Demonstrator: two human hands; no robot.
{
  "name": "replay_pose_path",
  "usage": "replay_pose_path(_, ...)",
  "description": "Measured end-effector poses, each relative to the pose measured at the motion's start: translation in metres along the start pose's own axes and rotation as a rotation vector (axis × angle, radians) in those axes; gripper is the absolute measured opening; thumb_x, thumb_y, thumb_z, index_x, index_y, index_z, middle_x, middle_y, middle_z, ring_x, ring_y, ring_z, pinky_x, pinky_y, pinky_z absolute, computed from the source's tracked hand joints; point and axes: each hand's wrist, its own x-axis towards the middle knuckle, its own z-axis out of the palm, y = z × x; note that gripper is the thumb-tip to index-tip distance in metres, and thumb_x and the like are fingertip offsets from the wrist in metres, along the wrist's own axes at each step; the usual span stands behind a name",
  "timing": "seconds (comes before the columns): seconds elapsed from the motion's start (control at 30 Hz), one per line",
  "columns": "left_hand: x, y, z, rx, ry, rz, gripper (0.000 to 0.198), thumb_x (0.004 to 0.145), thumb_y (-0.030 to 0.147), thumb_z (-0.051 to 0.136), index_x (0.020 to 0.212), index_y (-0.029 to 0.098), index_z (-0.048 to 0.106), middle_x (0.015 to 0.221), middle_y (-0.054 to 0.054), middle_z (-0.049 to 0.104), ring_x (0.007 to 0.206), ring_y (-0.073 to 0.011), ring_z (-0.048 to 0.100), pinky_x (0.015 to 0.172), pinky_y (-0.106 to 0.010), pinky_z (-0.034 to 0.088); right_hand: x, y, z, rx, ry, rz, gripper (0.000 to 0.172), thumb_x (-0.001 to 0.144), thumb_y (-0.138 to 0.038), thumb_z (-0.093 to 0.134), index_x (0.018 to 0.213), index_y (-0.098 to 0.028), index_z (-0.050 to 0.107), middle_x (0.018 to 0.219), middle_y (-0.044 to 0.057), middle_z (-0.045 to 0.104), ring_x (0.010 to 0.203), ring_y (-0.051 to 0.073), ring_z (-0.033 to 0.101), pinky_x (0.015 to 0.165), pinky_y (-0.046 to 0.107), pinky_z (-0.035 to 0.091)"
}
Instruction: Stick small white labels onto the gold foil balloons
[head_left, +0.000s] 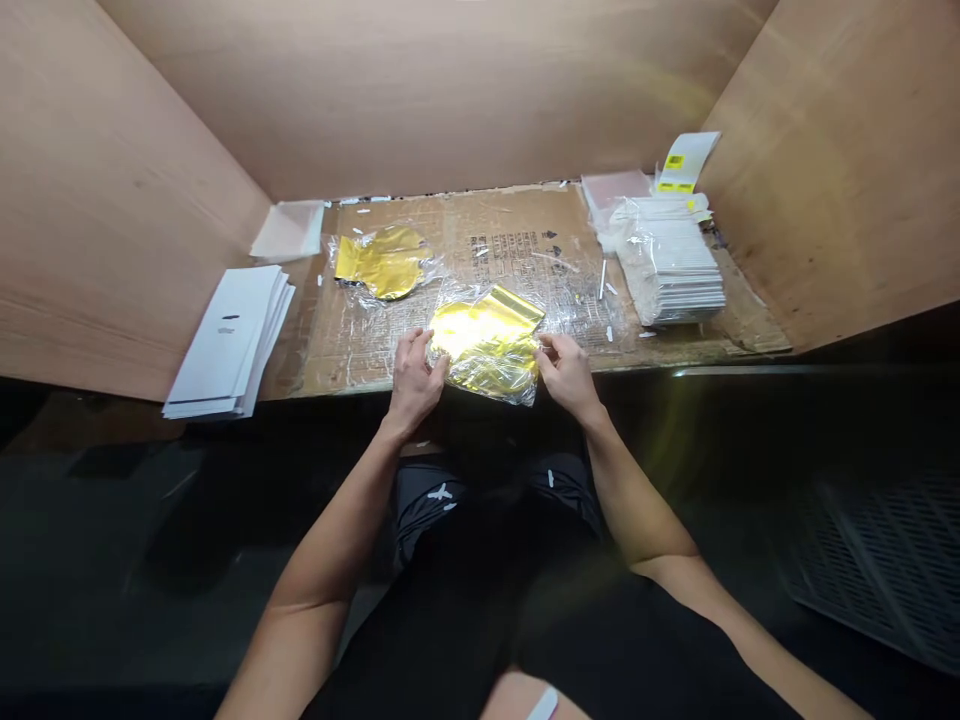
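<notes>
A gold foil piece in a clear plastic bag (487, 340) lies at the near edge of the cardboard-covered bench (517, 250). My left hand (414, 375) grips the bag's left side with curled fingers. At the bag's right edge, my right hand (566, 370) pinches the plastic. A second bagged gold foil piece (384, 262) rests farther back on the left, apart from both hands.
A stack of white sheets (229, 340) lies at the left, with a smaller white pad (289, 230) behind it. At the right stands a pile of clear bags with white inserts (671, 262), and a labelled card (684, 160). Small white strips litter the cardboard. Wooden walls enclose the bench.
</notes>
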Motion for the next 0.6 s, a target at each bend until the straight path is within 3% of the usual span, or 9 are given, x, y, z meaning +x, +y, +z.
replay_pose_path(0.1, -0.002, 0.003, -0.007, 0.076, -0.084, 0.083, 0.034, 0.097, 0.029, 0.069, 0.129, 0.02, 0.069, 0.136, -0.015, 0.068, 0.129, -0.0322, 0.063, 0.113, -0.05, 0.051, -0.005, -0.005, 0.002, -0.121, 0.007, -0.042, 0.03, 0.1, -0.043, 0.066, 0.116, -0.019, 0.074, 0.107, 0.013, 0.07, 0.096, 0.029, 0.066, 0.091, 0.044, 0.055)
replay_pose_path(0.2, -0.003, 0.006, -0.01, 0.118, -0.033, 0.158, 0.026, 0.101, 0.035, 0.067, 0.121, 0.02, 0.072, 0.131, -0.014, 0.07, 0.127, -0.0315, 0.062, 0.116, -0.049, 0.048, -0.009, -0.017, 0.009, -0.243, -0.012, -0.111, 0.029, 0.102, -0.045, 0.065, 0.112, -0.02, 0.074, 0.106, 0.014, 0.07, 0.102, 0.032, 0.064, 0.093, 0.045, 0.049)
replay_pose_path(0.3, -0.004, 0.004, -0.01, 0.149, -0.148, 0.259, 0.024, 0.1, 0.039, 0.07, 0.116, 0.022, 0.075, 0.122, -0.011, 0.074, 0.12, -0.031, 0.063, 0.111, -0.048, 0.049, -0.012, -0.028, 0.017, -0.374, -0.145, -0.179, 0.025, 0.099, -0.044, 0.071, 0.107, -0.021, 0.074, 0.11, 0.015, 0.07, 0.107, 0.034, 0.061, 0.093, 0.046, 0.043)
replay_pose_path(0.4, -0.004, -0.001, -0.008, 0.182, -0.231, 0.253, 0.017, 0.102, 0.034, 0.066, 0.095, 0.023, 0.077, 0.1, -0.009, 0.074, 0.105, -0.0295, 0.063, 0.1, -0.046, 0.052, -0.012, -0.03, 0.022, -0.396, -0.256, -0.175, 0.016, 0.102, -0.033, 0.065, 0.092, -0.022, 0.07, 0.103, 0.012, 0.072, 0.103, 0.031, 0.061, 0.09, 0.044, 0.039)
replay_pose_path(0.6, -0.012, -0.003, -0.003, 0.188, -0.169, 0.257, 0.025, 0.106, 0.035, 0.059, 0.088, 0.023, 0.071, 0.093, -0.009, 0.07, 0.097, -0.0279, 0.063, 0.092, -0.042, 0.051, -0.014, -0.023, 0.019, -0.267, -0.167, -0.145, 0.025, 0.107, -0.031, 0.054, 0.084, -0.023, 0.06, 0.093, 0.008, 0.072, 0.094, 0.026, 0.063, 0.087, 0.04, 0.038)
